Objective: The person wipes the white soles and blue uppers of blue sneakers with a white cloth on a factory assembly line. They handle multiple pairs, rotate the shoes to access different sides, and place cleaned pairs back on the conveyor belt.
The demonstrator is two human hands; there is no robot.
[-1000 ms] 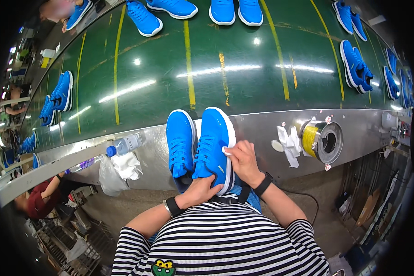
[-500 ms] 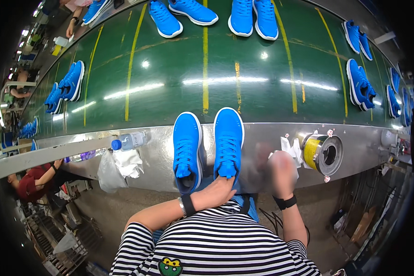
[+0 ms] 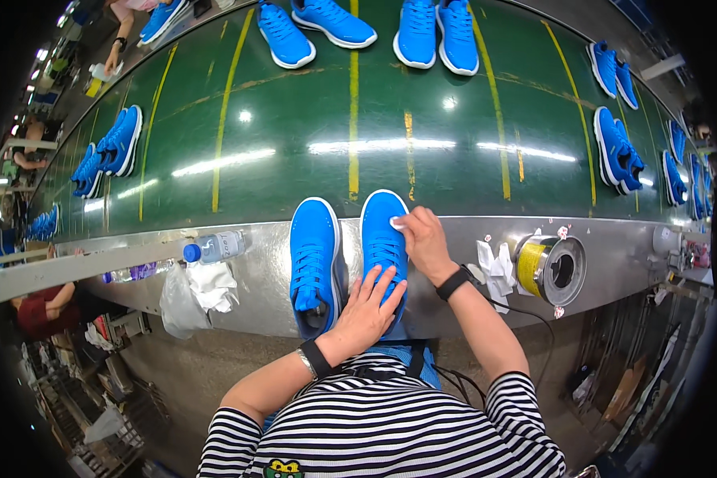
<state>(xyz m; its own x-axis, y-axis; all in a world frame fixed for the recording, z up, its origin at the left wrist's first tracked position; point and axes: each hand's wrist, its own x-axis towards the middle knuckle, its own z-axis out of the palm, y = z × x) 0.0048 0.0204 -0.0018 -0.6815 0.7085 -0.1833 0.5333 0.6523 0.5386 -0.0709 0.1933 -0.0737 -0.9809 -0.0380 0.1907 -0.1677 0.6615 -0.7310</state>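
Note:
Two bright blue sneakers with white soles stand side by side on the metal ledge (image 3: 462, 311) in front of me. My left hand (image 3: 368, 309) lies flat on the heel end of the right sneaker (image 3: 382, 231), holding it down. My right hand (image 3: 422, 239) pinches a small white cloth (image 3: 397, 224) and presses it against the toe side of that same sneaker. The left sneaker (image 3: 312, 255) sits untouched beside it.
A green conveyor belt (image 3: 295, 143) with yellow lines carries more blue sneaker pairs (image 3: 434, 32) beyond the ledge. A plastic water bottle (image 3: 215, 247), crumpled white tissue (image 3: 211, 283), white rags (image 3: 494, 267) and a yellow tape roll in a metal holder (image 3: 550, 269) sit on the ledge. Other people work at the left.
My right hand came back from the rags near the tape roll to the toe of the right sneaker with a white cloth. My left hand stays on the heel.

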